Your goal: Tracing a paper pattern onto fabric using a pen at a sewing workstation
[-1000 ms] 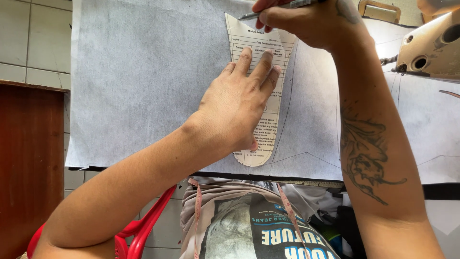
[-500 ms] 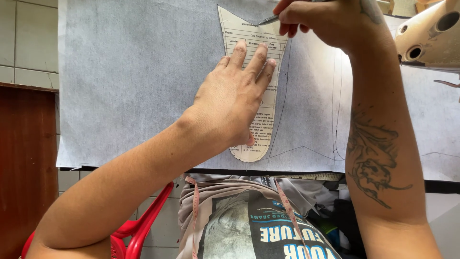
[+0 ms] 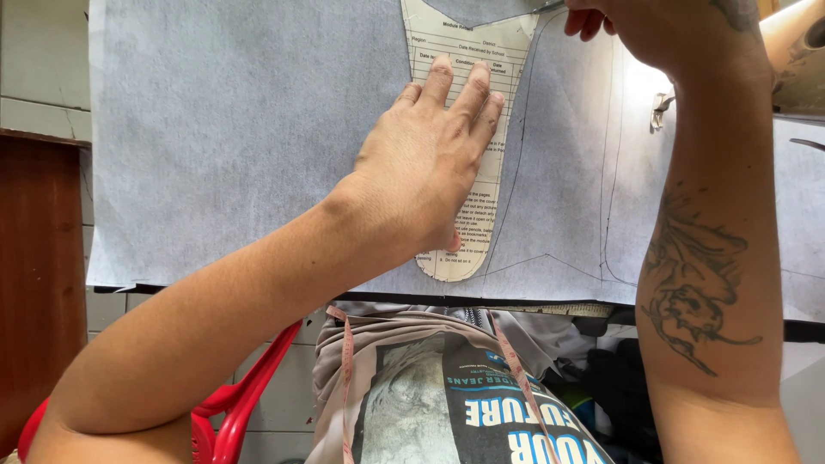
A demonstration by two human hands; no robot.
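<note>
Left hand point(image 3: 425, 163) lay flat, fingers together, pinning the paper pattern point(image 3: 464, 155) on the grey fabric point(image 3: 241, 146). Right hand point(image 3: 670, 34) clamped a pen point(image 3: 548, 7) at the pattern's top right. Lines were drawn right of the pattern; its left side looked untraced.

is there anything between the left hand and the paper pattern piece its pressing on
Nothing visible. The left hand lies flat straight on the paper pattern piece, which rests on the grey fabric sheet. The right hand holds a pen-like tool at the pattern's top edge, clear of the left hand.
</note>
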